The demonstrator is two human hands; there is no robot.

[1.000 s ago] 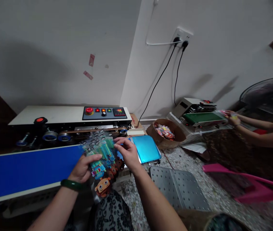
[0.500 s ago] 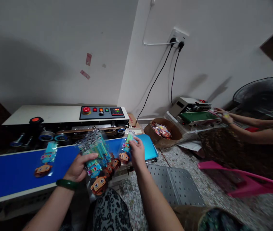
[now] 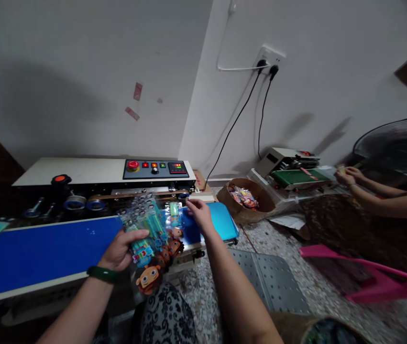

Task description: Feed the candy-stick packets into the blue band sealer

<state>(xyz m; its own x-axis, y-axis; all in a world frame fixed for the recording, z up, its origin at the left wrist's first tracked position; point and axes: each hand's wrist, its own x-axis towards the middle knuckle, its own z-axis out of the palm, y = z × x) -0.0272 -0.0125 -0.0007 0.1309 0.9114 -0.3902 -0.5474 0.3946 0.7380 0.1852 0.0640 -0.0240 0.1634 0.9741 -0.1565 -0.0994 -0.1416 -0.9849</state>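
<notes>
Blue conveyor belt [image 3: 45, 248] at centre: left hand [image 3: 122, 248] grips a fanned packet stack [image 3: 148, 229]; right hand [image 3: 199, 215] fingers pinch one packet [image 3: 174, 215] onto it.

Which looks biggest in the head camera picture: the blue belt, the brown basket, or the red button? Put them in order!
1. Blue belt, by far the largest.
2. Brown basket, farther off, so it may look smaller than it is.
3. Red button, tiny.

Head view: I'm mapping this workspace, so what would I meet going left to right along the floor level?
Blue conveyor belt → left hand → right hand → brown basket → green-belt machine → pink chair.
</notes>
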